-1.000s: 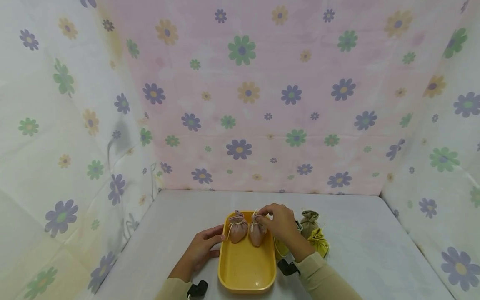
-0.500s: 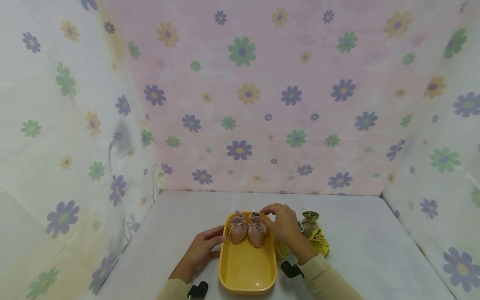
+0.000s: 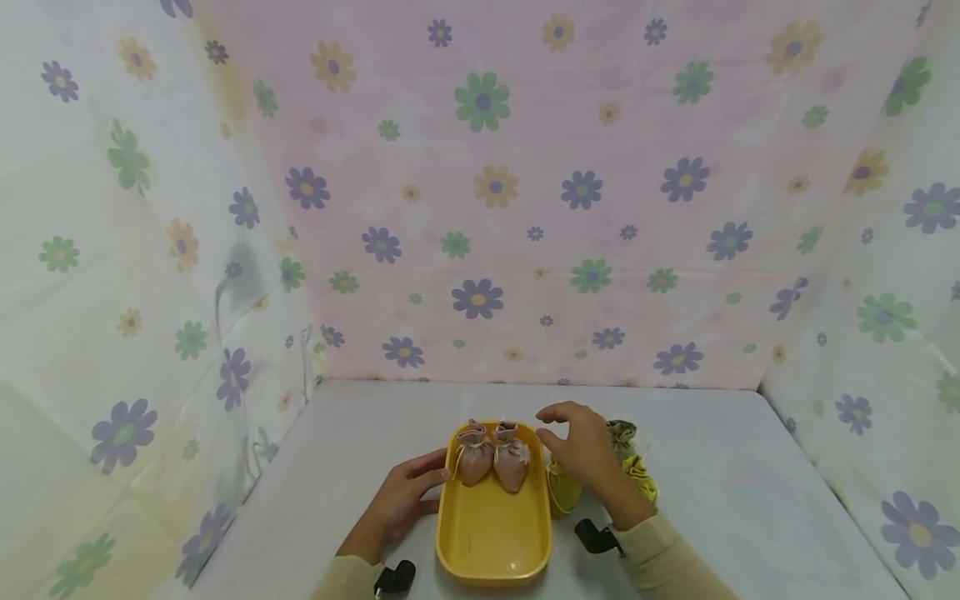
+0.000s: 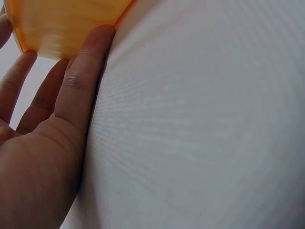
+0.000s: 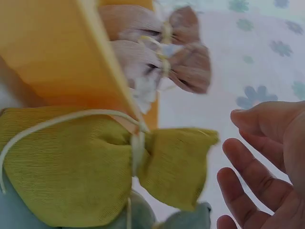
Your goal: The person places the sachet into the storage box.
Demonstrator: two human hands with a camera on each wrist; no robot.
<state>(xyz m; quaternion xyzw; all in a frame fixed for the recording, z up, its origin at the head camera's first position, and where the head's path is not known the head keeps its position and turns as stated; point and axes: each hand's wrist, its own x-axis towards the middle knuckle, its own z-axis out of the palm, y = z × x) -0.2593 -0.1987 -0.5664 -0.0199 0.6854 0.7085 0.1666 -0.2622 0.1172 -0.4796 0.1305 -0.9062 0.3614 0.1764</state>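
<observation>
Two pinkish drawstring pouches lie side by side at the far end of a yellow tray (image 3: 495,546): the left pouch (image 3: 474,467) and the right pouch (image 3: 512,468). My left hand (image 3: 403,493) rests beside the tray, its nearly straight fingers touching the tray's left side wall (image 4: 57,28). Just past the right rim, my right hand (image 3: 591,454) hovers with fingers spread and nothing between them. Close under it, a mustard-yellow pouch (image 5: 71,167) tied with a pale cord stands against the tray's outer right side. The right hand partly covers the pouches behind it.
An olive-brown pouch (image 3: 622,433) and a bright yellow pouch (image 3: 641,479) stand right of the tray. A greyish-green pouch (image 5: 188,219) shows below the mustard one in the right wrist view. Flowered cloth (image 3: 540,250) encloses the white table (image 3: 360,425) at the back and sides.
My right hand has let go of the right pinkish pouch and moved right, out past the tray's rim. That pouch stays in the tray. The left hand keeps its place.
</observation>
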